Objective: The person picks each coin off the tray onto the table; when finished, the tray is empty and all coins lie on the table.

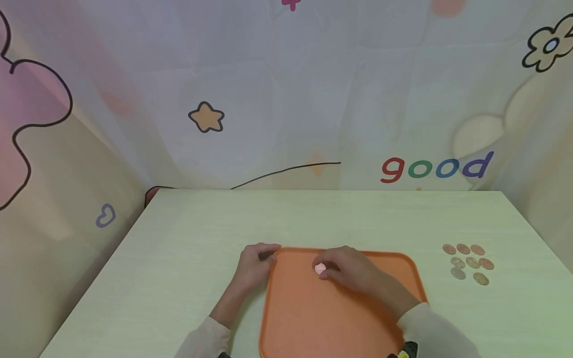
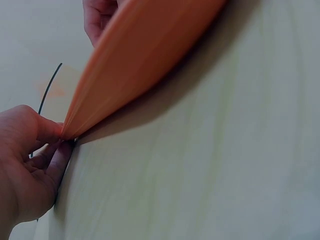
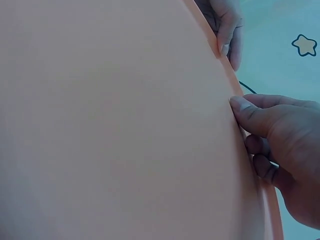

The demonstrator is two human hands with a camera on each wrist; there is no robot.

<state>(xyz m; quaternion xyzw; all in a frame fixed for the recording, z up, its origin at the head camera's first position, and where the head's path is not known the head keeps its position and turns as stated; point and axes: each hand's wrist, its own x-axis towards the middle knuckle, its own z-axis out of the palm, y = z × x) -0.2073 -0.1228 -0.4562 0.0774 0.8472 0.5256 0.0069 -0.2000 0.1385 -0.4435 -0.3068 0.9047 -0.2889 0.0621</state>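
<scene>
An orange tray (image 1: 331, 323) lies on the pale table in front of me. My left hand (image 1: 255, 266) grips the tray's far left corner; in the left wrist view its thumb and fingers (image 2: 50, 131) meet at the rim. Over the far part of the tray, my right hand (image 1: 353, 268) pinches a small, round, shiny coin (image 1: 320, 268) between thumb and index finger. In the right wrist view the right hand (image 3: 290, 145) appears beside the tray rim (image 3: 232, 80), with the coin hidden behind its fingertips.
Several copper and silver coins (image 1: 473, 262) lie in loose rows on the table (image 1: 201, 233), right of the tray. A printed cloth backdrop (image 1: 286, 99) rises behind the table's far edge and along its sides.
</scene>
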